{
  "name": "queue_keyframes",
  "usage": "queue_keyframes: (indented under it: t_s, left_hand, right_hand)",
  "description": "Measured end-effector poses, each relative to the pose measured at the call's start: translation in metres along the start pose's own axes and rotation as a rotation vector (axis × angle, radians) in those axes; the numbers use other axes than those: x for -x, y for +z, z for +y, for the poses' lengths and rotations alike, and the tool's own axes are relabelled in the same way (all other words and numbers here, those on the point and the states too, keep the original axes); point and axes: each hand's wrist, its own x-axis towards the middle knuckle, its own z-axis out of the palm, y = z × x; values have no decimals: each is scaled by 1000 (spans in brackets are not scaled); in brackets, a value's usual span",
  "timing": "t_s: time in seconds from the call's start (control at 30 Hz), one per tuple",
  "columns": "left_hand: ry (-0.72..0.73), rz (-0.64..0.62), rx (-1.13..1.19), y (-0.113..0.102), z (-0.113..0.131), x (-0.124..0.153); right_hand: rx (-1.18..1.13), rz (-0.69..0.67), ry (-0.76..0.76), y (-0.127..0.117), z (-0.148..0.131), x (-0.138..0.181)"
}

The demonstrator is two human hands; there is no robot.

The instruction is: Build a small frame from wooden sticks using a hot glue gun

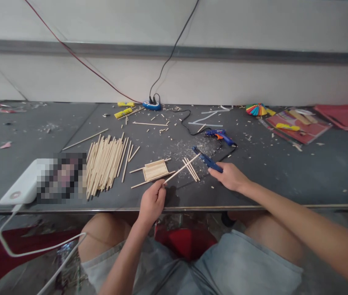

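Observation:
My left hand [153, 201] pinches the near end of a thin wooden stick [180, 168], which slants up to the right. The stick's far end meets a blue hand cutter [209, 161], gripped in my right hand [229, 177]. How far the cutter's jaws are parted is too small to make out. Just beyond my left hand lies a small frame of joined sticks [155, 171], with stick ends jutting from its sides. Several short cut sticks [191, 169] rest side by side between my hands, partly under the held stick.
A large pile of sticks [105, 164] lies left, beside a white power bank [23, 184] with a cable. A blue glue gun [221, 135] sits behind my right hand, corded towards a blue power strip [152, 105]. Offcuts litter the dark table [284, 176]; red folders [342, 116] lie far right.

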Motion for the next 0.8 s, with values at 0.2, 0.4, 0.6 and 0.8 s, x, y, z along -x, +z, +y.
queue_keyframes:
  t_s: [0.2,0.4,0.6,0.8]
  left_hand:
    - [-52,4,48,0,2,0]
    - [-132,-19,199,-2,-2,-1]
    - [-89,-68,294,-3,-4,0]
    - [-90,-104,341,-6,-3,0]
  right_hand:
    - [44,23,19,0,7,-10]
    - [126,66,33,-16,9,-17]
    - [195,44,62,-37,19,-13]
    - [206,39,148,-53,41,1]
